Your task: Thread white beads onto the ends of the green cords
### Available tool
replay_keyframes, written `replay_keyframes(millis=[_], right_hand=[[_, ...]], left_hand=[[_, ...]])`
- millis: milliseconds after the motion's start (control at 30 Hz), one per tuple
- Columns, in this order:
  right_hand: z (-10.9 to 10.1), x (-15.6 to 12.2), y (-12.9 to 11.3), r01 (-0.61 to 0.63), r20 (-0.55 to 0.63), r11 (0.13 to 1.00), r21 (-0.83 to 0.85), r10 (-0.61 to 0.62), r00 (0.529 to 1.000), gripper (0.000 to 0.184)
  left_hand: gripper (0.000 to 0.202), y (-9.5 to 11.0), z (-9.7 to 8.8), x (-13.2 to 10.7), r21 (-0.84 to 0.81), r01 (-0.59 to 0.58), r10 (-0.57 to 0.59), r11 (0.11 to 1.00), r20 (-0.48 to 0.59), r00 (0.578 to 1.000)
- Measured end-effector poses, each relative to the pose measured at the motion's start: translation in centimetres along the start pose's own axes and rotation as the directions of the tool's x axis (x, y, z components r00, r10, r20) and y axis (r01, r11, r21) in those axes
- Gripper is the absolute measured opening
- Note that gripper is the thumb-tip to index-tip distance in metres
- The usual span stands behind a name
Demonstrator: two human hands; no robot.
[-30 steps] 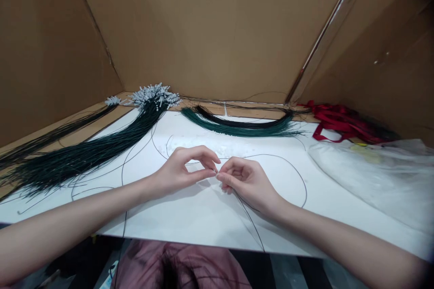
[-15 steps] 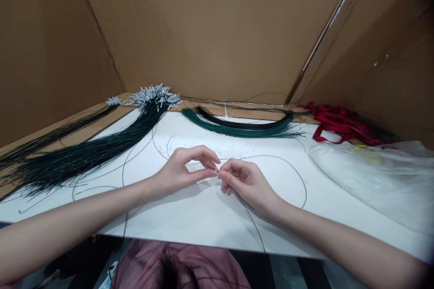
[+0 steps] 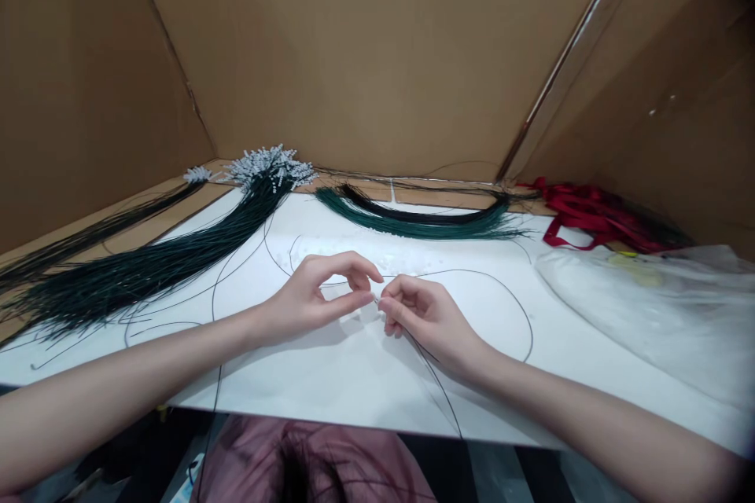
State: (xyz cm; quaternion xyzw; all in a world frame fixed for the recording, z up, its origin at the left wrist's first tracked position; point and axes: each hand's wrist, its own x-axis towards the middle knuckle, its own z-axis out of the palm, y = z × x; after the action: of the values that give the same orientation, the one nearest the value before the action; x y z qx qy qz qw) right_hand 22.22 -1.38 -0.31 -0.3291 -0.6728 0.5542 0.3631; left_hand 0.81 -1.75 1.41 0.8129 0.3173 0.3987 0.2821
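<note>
Over the middle of the white board, my right hand (image 3: 421, 314) pinches a thin dark wire (image 3: 440, 385) between thumb and forefinger. The wire trails below that hand to the board's front edge, and a tiny pale tip shows at the pinch. My left hand (image 3: 324, 291) faces it from the left, its thumb and forefinger slightly apart close to this tip. Whether the left thumb touches the tip I cannot make out. Small white beads (image 3: 392, 259) are scattered on the board just behind my hands.
A large bundle of green wires with white beaded ends (image 3: 271, 169) lies left, beside a smaller bundle (image 3: 197, 174). Curved green and black wires (image 3: 418, 226) lie at the back. Red ribbon (image 3: 583, 212) and a clear plastic bag (image 3: 654, 306) are right. Cardboard walls (image 3: 366, 63) enclose the board.
My left thumb has drawn back slightly to the left from the right fingertips, and a little more of the tip shows. The right hand stays almost still.
</note>
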Motion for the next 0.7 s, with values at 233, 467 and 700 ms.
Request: replay_keyframes(millis=[233, 467, 700], right_hand=[[0.10, -0.28, -0.58, 0.069, 0.029, 0.973, -0.219, -0.065, 0.997, 0.011], [0.08, -0.35, -0.46, 0.118, 0.069, 0.948, -0.295, -0.102, 0.992, 0.014], [0.03, -0.42, -0.47, 0.097, 0.093, 0.956, -0.278, -0.073, 0.993, 0.018]], left_hand=[[0.013, 0.14, 0.02, -0.13, 0.028, -0.013, 0.011, 1.000, 0.066, 0.998], [0.015, 0.35, 0.32, -0.11, 0.017, -0.048, 0.046, 0.999, 0.112, 0.993], [0.012, 0.68, 0.35, 0.00, -0.027, -0.032, 0.035, 0.999, 0.107, 0.994]])
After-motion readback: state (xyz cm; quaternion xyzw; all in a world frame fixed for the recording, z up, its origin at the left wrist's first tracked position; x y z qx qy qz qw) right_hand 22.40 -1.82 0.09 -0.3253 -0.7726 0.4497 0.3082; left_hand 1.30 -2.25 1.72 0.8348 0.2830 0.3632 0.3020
